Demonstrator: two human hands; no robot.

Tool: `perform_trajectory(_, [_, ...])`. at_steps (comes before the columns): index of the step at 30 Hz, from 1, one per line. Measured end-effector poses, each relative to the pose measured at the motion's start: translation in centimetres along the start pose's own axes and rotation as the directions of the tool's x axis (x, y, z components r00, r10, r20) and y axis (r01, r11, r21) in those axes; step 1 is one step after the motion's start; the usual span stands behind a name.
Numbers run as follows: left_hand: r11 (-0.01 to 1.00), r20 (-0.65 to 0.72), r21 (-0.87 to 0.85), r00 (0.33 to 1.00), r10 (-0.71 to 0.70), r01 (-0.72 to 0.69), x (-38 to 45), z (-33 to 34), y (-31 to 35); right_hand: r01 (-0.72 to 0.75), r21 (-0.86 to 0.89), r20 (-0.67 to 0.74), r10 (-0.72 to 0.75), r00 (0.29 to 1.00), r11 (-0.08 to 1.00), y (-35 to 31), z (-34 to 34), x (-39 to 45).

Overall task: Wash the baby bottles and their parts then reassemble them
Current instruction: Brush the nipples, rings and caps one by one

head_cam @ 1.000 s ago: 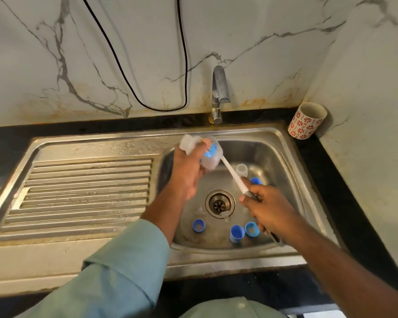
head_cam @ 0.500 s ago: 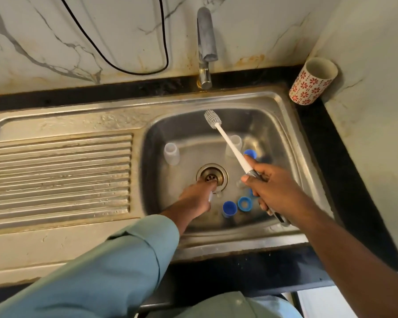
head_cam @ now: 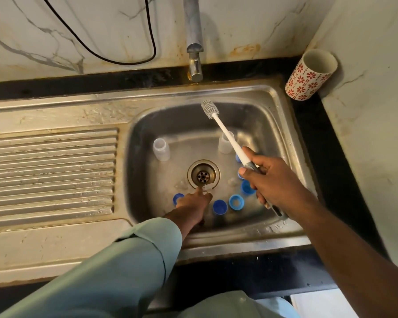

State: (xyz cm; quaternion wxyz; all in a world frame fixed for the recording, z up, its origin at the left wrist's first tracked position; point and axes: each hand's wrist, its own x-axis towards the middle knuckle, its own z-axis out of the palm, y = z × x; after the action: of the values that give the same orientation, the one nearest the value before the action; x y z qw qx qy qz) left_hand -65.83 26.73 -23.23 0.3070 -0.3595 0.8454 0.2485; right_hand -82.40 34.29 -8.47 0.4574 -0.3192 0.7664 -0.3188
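Two clear baby bottles stand upright in the steel sink (head_cam: 287, 134), one at the left (head_cam: 161, 149) and one at the back right (head_cam: 224, 144). Several blue caps and rings lie on the sink floor, among them a cap (head_cam: 220, 206) and a ring (head_cam: 236, 201). A clear nipple (head_cam: 232, 181) lies right of the drain (head_cam: 203, 176). My left hand (head_cam: 193, 204) reaches down to the drain's near edge, its fingertips pinching a small clear part (head_cam: 204, 189). My right hand (head_cam: 271, 180) grips the handle of the white bottle brush (head_cam: 225, 134), whose head points up and left over the basin.
The faucet (head_cam: 194, 42) stands at the back, with no water visibly running. A ribbed drainboard (head_cam: 51, 171) fills the left side. A red-flowered cup (head_cam: 310, 74) stands on the black counter at the back right corner. A black cable (head_cam: 101, 44) hangs on the marble wall.
My left hand held a bottle up around the brush head; that bottle now stands at the sink's left. The left hand dropped to the drain. The brush is out, held in the air.
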Motion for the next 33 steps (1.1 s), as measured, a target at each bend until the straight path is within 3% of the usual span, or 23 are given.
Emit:
perform_trajectory(2, [0.999,0.003,-0.031,1.000,-0.020,0.020,0.2,-0.3,-0.3,0.001,-0.010,0.015,0.000,1.000,1.000,0.2,-0.2,0.0])
perform_trajectory(4, [0.973,0.060,-0.222,0.997,-0.057,0.069,0.0,-1.8,-1.3,-0.001,-0.022,0.024,0.002,1.000,1.000,0.4,-0.5,0.0])
perform_trajectory(6, [0.853,0.148,-0.495,0.983,-0.105,0.165,-0.1,-4.4,-3.2,-0.005,-0.025,0.027,0.006,1.000,1.000,0.7,-0.6,0.0])
perform_trajectory(8, [0.747,0.111,-0.610,0.962,-0.249,0.264,0.1,-6.1,-5.6,-0.009,-0.027,0.023,0.010,1.000,1.000,1.0,-0.5,0.2])
perform_trajectory(9, [0.773,0.029,-0.563,0.943,-0.333,0.291,0.4,-6.3,-6.6,-0.010,-0.029,0.019,0.010,1.000,1.000,1.1,-0.3,0.3])
perform_trajectory(11, [0.913,-0.064,-0.284,0.945,-0.322,0.292,0.9,-5.5,-7.4,-0.017,-0.037,0.015,0.017,1.000,0.999,1.2,0.2,0.5])
perform_trajectory(14, [0.989,0.025,0.029,0.989,-0.142,0.142,1.5,-3.3,-6.4,-0.034,-0.034,0.029,0.035,0.999,0.999,1.3,0.8,0.7])
perform_trajectory(17, [0.987,0.018,0.144,0.997,-0.081,0.077,1.9,-2.2,-5.6,-0.036,-0.034,0.034,0.037,0.999,0.999,1.5,1.3,0.8])
perform_trajectory(25, [0.986,-0.041,0.083,0.989,-0.145,0.148,1.9,-1.6,-6.7,-0.008,-0.080,0.026,0.010,1.000,0.997,0.5,1.8,0.0])
perform_trajectory(28, [0.965,-0.142,-0.161,0.963,-0.229,0.206,0.7,-3.1,-8.1,0.005,-0.104,0.022,-0.002,1.000,0.995,0.1,1.6,-0.7])
perform_trajectory(29, [0.916,-0.179,-0.340,0.942,-0.285,0.213,0.3,-3.6,-8.5,0.007,-0.114,0.025,-0.004,1.000,0.994,0.1,1.6,-0.9])
perform_trajectory(30, [0.796,-0.204,-0.574,0.908,-0.366,0.192,-0.4,-4.4,-8.7,0.020,-0.122,0.034,-0.016,0.999,0.992,0.0,1.5,-1.3])
perform_trajectory(31, [0.579,-0.183,-0.805,0.875,-0.448,0.128,-1.1,-5.1,-8.8,0.039,-0.135,0.056,-0.032,0.998,0.990,0.1,1.5,-1.7])
perform_trajectory(32, [0.290,-0.123,-0.957,0.860,-0.495,0.030,-1.7,-5.9,-8.8,0.065,-0.157,0.080,-0.053,0.995,0.985,0.0,1.3,-2.2])
perform_trajectory(33, [-0.004,-0.058,-0.998,0.862,-0.504,-0.070,-2.2,-6.2,-8.8,0.098,-0.198,0.116,-0.076,0.990,0.975,0.3,1.1,-2.5])
